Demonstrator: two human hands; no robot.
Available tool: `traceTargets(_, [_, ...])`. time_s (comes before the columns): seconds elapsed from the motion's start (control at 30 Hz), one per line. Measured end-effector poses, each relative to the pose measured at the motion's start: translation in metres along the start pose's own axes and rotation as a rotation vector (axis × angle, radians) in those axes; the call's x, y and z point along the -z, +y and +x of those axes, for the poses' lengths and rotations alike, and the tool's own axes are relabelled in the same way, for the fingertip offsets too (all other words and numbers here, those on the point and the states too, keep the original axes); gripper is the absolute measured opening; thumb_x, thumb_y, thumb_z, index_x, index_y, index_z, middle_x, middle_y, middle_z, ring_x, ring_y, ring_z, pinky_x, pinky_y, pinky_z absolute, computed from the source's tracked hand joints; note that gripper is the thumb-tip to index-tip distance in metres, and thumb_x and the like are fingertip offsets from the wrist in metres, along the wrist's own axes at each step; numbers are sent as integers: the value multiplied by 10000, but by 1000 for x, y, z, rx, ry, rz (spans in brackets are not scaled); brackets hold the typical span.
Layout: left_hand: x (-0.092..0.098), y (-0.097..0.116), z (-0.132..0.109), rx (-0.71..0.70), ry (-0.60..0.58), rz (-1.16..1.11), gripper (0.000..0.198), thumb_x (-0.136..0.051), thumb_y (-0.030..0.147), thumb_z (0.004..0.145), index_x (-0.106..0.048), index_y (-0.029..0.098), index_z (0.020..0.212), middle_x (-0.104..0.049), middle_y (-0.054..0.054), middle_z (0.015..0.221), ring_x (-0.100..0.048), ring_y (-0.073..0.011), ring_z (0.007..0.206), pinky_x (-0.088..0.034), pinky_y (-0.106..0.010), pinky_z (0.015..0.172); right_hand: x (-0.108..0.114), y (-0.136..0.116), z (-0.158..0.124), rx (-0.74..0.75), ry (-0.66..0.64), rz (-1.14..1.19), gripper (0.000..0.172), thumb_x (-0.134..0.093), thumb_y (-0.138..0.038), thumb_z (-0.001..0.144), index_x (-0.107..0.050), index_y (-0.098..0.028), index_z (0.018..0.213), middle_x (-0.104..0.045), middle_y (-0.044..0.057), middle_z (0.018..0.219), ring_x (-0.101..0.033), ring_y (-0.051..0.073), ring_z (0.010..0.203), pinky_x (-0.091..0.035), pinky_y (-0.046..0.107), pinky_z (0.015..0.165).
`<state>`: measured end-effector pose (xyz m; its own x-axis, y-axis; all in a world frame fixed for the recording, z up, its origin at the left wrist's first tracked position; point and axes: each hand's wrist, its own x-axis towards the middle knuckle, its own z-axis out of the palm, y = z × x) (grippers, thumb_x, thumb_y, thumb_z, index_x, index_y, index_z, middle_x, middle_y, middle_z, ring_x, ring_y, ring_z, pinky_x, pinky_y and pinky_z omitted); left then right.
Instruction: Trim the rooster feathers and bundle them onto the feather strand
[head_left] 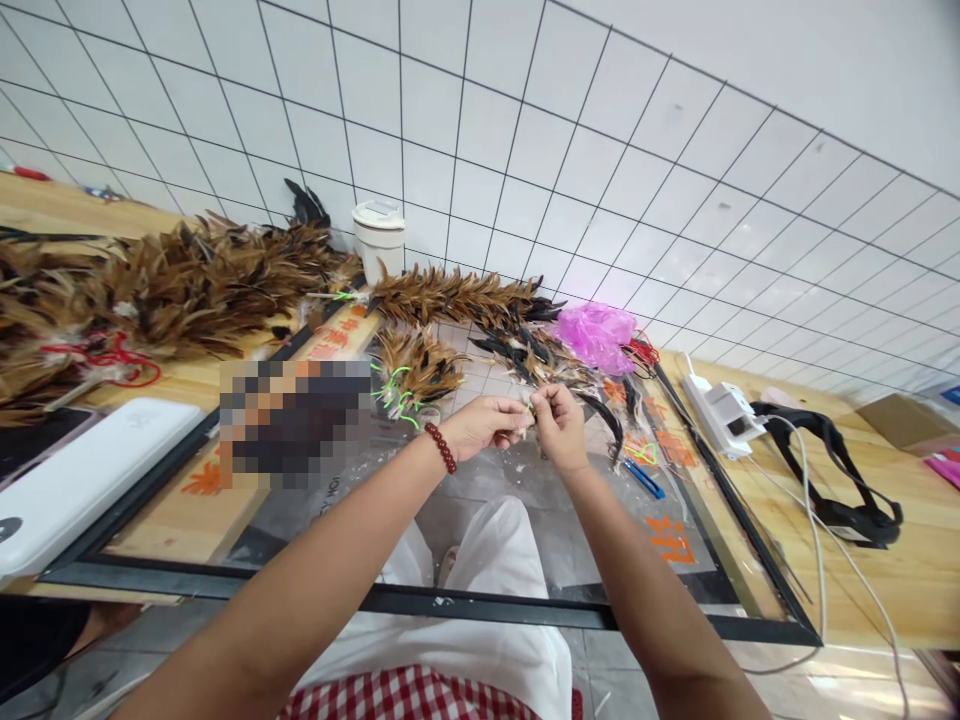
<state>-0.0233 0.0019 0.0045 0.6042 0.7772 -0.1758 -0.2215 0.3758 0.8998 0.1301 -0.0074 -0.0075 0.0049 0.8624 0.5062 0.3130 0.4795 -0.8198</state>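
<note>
My left hand [484, 423], with a red bead bracelet [442, 447] on the wrist, and my right hand [559, 420] meet over a glass table top [525, 540]. Both are pinched shut on a small pale bundle of feather ends [528, 404] between them. A dark feather [609, 418] curves away to the right of my right hand. A long string of brown feathers [457, 295] lies just beyond my hands. A smaller brown feather bunch [420, 368] with green ties [397, 395] sits to the left.
A big heap of brown feathers [165, 290] covers the left of the wooden bench. A white cup [379, 238] stands by the tiled wall. A pink plastic bag [596, 335], a white power strip [720, 410], black straps [847, 480], a white case [82, 475] and a blue pen [643, 478] lie around.
</note>
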Motion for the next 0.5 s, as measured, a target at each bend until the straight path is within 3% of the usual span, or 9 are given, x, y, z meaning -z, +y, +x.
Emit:
traceTargets(0.23, [-4, -2, 2, 14, 76, 53, 268, -708, 357, 696, -600, 112, 707, -480, 27, 541, -368, -20, 379, -167, -154, 363, 3, 1, 2, -52, -3, 30, 230, -565, -430, 842, -517, -212, 784, -476, -48, 602, -434, 94, 518, -346, 226, 505])
traceTargets(0.4, [-3, 1, -1, 129, -96, -56, 221, -697, 299, 698, -590, 114, 758, -500, 9, 546, -271, 2, 346, -108, -149, 372, 4, -2, 2, -30, -68, -1, 213, -537, -404, 863, -509, -211, 779, -472, -52, 563, -424, 96, 499, -345, 236, 512])
traceTargets(0.5, [-3, 1, -1, 98, -44, -46, 159, -649, 258, 704, -568, 121, 705, -497, 0, 525, -303, -14, 351, -123, -154, 366, 4, -3, 1, -20, -43, -17, 201, -557, -395, 851, -525, -209, 780, -485, -44, 589, -425, 100, 526, -347, 239, 528])
